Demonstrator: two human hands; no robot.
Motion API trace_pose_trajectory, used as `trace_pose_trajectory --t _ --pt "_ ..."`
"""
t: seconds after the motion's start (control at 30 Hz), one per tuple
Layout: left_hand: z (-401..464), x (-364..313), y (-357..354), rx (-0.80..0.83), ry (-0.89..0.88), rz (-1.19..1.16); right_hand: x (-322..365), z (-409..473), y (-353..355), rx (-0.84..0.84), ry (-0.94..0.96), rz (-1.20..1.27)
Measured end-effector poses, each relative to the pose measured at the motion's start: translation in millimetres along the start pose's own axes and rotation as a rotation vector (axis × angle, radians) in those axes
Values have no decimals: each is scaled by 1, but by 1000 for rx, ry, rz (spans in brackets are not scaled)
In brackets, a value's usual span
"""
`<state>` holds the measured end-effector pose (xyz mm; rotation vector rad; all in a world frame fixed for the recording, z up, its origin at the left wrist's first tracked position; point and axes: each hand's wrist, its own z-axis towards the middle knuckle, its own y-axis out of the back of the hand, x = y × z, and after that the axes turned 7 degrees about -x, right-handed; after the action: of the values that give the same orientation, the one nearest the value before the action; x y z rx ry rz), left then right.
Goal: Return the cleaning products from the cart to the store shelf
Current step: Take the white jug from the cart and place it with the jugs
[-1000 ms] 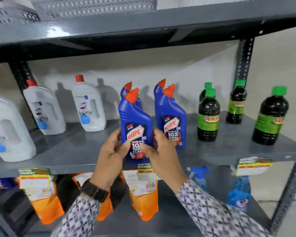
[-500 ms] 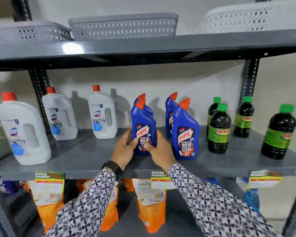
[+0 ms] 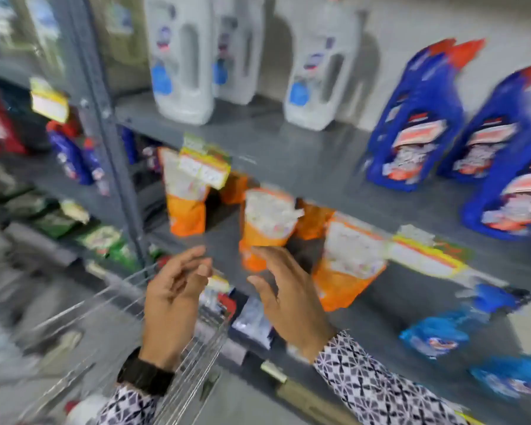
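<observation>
The picture is blurred by motion. My left hand (image 3: 173, 297) and my right hand (image 3: 288, 297) hang in front of the lower shelves, fingers spread, nothing in either. Several blue bottles with orange caps (image 3: 417, 124) stand upright on the grey shelf (image 3: 288, 154) at the right, well above both hands. White jugs (image 3: 181, 62) stand further left on the same shelf. The wire cart (image 3: 129, 317) sits under my left hand. A white bottle with a red cap (image 3: 83, 409) lies in it at the bottom edge.
Orange and white pouches (image 3: 265, 225) stand on the shelf below, just beyond my hands. Blue spray bottles (image 3: 442, 332) are at the lower right. A grey upright post (image 3: 104, 124) divides this shelf unit from another at the left holding small blue bottles (image 3: 71, 154) and green packs (image 3: 101, 240).
Both hands let go of the blue bottle, which stays on the shelf, and dropped down toward the cart. The view swung down and to the left.
</observation>
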<state>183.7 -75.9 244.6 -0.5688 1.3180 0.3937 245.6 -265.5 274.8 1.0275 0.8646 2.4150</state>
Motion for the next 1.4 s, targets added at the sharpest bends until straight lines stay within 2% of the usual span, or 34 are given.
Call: trace_pose_trajectory --t 0.1,0.3,0.4,0.47,0.53,0.57,0.67,0.73,0.9,1.03,1.1,1.13,1.23,1.33,1.4 --pt "0 79 67 -90 242 83 0 -13 -81 287 -82 46" --pt "-13 234 218 -417 838 240 -1 -53 -283 1008 -305 -32" --pt "-20 300 282 -418 1033 370 -7 -76 -382 1292 -313 -78" --pt "-23 331 305 -403 1098 446 -14 -92 -434 1402 -342 -129" --pt "-32 366 329 -454 1157 486 -21 -116 -486 1462 -377 -180" --pt "-37 376 333 -469 1190 517 -24 -128 -504 1483 -400 -196" --pt "-64 422 360 -234 1351 674 -26 -182 -572 1552 -539 -248" --pt "-66 422 353 -150 1361 720 -24 -189 -573 1552 -541 -282" --pt "-63 424 338 -141 1250 664 -17 -208 -585 1377 -534 -357" --pt "-67 412 337 -208 1297 650 -5 -206 -587 1367 -545 -412" --pt "-68 401 333 -260 1261 633 -2 -190 -574 1353 -588 -410" --pt "-65 391 331 -304 1254 561 -1 -180 -566 1338 -607 -392" --pt "-56 342 311 -516 1218 133 5 -140 -515 1283 -618 -280" --pt "-45 286 286 -553 1131 -84 17 -99 -447 1143 -660 -67" --pt "-37 243 265 -500 1036 -136 22 -76 -392 1013 -644 56"
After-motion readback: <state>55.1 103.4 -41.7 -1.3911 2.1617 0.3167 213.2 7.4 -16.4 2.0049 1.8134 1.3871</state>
